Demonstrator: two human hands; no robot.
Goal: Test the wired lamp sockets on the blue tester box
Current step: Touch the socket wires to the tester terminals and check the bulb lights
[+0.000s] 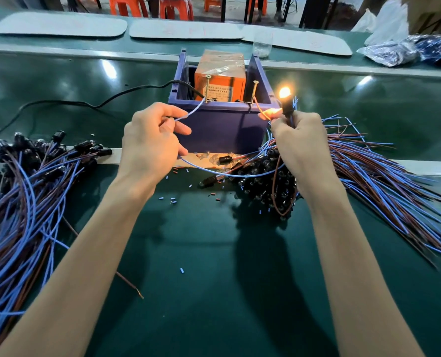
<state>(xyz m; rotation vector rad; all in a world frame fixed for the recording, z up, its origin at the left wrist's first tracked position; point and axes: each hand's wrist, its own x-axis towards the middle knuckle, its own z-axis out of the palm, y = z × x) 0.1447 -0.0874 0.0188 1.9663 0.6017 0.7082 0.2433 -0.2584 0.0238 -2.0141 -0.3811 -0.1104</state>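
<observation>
our left hand (152,143) pinches a blue wire (188,115) between thumb and forefinger. the wire's far end reaches the foot of the left screw (208,88) on the front rim of the blue box (219,127). our right hand (299,148) grips a socket (288,108) upright, just beside the box's right front corner, and its bulb (284,92) glows orange. a brown wire (262,110) runs from our right fingers to the foot of the right screw (253,92). the blue wire loops low between both hands. an orange unit (219,83) sits inside the box, which stands on the green top (201,253). wired sockets lie in a left heap (21,197) and a right heap (368,171). a black cable (85,102) enters the box from the left. bits of insulation (173,200) lie near our wrists.
</observation>
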